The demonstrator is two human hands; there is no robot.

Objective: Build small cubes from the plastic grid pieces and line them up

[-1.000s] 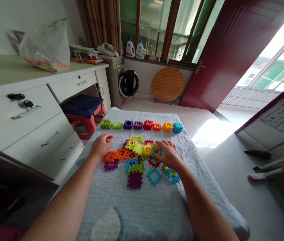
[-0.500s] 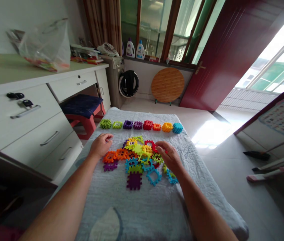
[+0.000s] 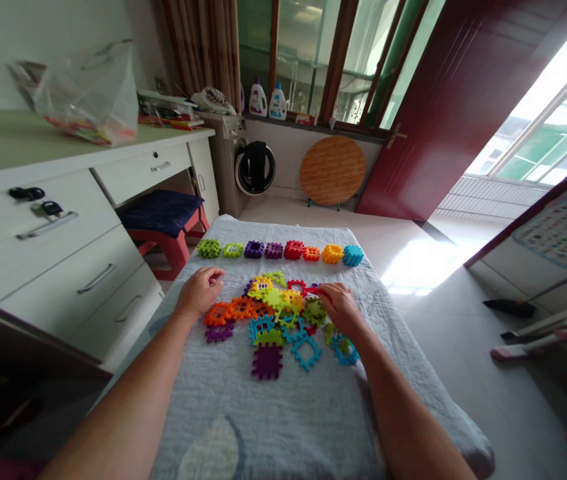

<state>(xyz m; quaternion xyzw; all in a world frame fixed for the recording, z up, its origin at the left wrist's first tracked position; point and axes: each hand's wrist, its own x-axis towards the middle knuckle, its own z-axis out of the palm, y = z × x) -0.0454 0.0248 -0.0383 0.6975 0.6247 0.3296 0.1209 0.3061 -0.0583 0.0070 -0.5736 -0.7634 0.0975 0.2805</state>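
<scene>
Our right hand (image 3: 342,307) reaches over the right edge of a loose pile of toothed plastic building pieces, its thumb and forefinger drawn nearly together on a red piece (image 3: 315,291). That piece juts out to the left of those fingertips, tilted so that we see it almost edge-on. Just beyond its tip, left of the fingers, a red square frame (image 3: 294,281) lies in the pile, with a yellow window piece (image 3: 292,299) just nearer to us. Below the same fingers sits a light green piece (image 3: 315,311); nearer to us, under our wrist, is a blue frame (image 3: 347,361) partly hidden by the arm.

Our left hand (image 3: 199,291) rests at the pile's other side, fingers loosely curled; we cannot tell whether anything is inside them. Orange window pieces (image 3: 241,307) lie just right of and nearer than those fingers, with a purple window piece (image 3: 219,333) below them. Beyond both hands' fingertips, a row of stacked pieces runs across the cloth (image 3: 203,400), from a green stack (image 3: 209,249) to a blue stack (image 3: 353,255).
</scene>
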